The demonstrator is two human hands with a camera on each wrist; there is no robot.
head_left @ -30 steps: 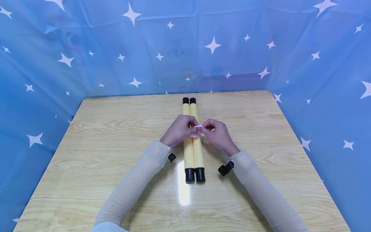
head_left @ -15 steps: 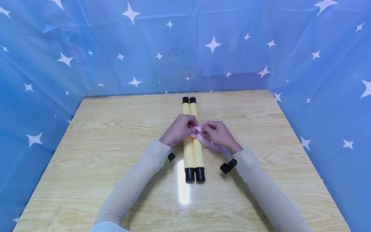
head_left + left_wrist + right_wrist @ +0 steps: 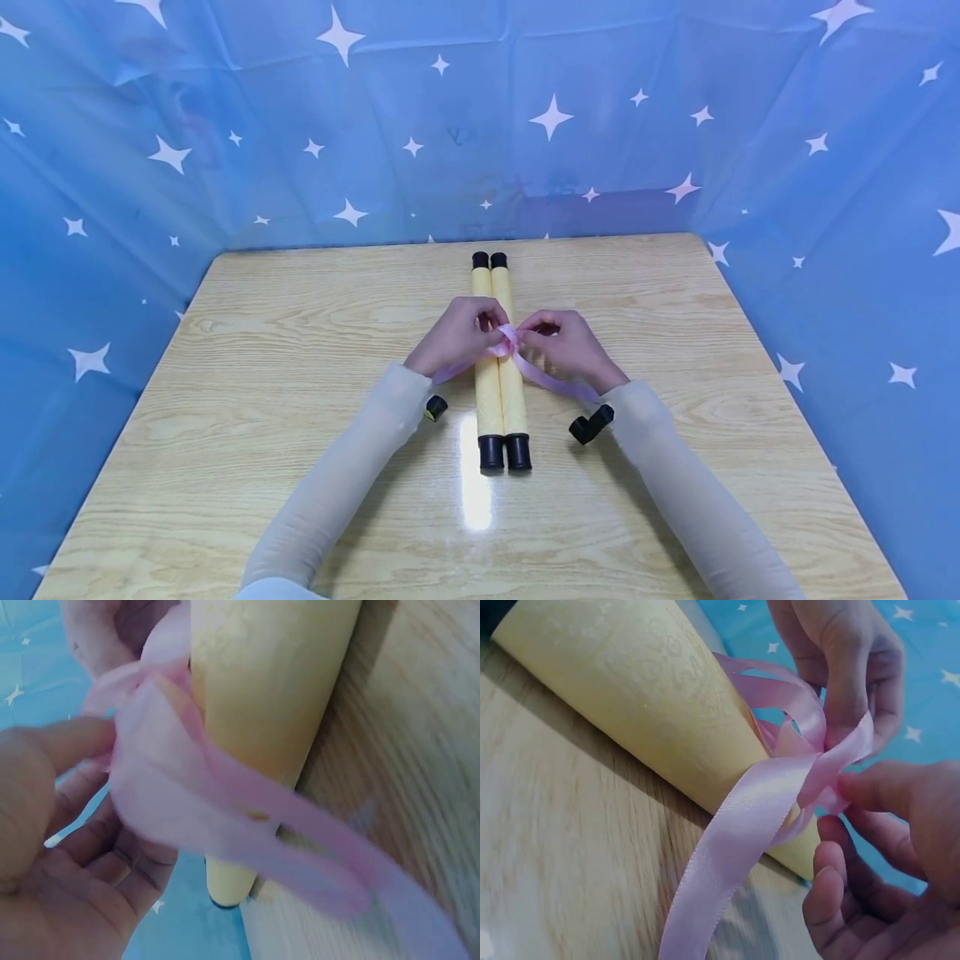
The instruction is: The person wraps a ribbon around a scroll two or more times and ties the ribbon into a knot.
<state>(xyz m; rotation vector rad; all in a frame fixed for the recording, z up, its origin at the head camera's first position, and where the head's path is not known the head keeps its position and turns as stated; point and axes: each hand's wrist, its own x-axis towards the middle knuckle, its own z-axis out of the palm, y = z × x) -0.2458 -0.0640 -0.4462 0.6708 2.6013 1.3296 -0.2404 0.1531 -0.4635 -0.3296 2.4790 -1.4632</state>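
Note:
Two pale yellow scrolls with black end knobs lie side by side on the table, the left scroll (image 3: 488,392) touching the right scroll (image 3: 513,392). A pink satin ribbon (image 3: 551,382) is looped and crossed over their middle. My left hand (image 3: 459,335) pinches a ribbon loop between thumb and fingers; in the left wrist view this loop of ribbon (image 3: 169,772) stands wide. From the right, my right hand (image 3: 567,342) pinches the ribbon close to the crossing. In the right wrist view a loose tail of ribbon (image 3: 739,825) hangs past the yellow paper.
The light wood table (image 3: 300,333) extends to both sides of the scrolls. Behind and beside it hangs a blue curtain (image 3: 480,125) with white stars. A black wrist camera (image 3: 591,424) sits at the right sleeve, another black camera (image 3: 436,407) at the left.
The ribbon between the hands has gone from a flat strip to a loop at the crossing. A tail has come into view below my right hand. The scrolls stay put.

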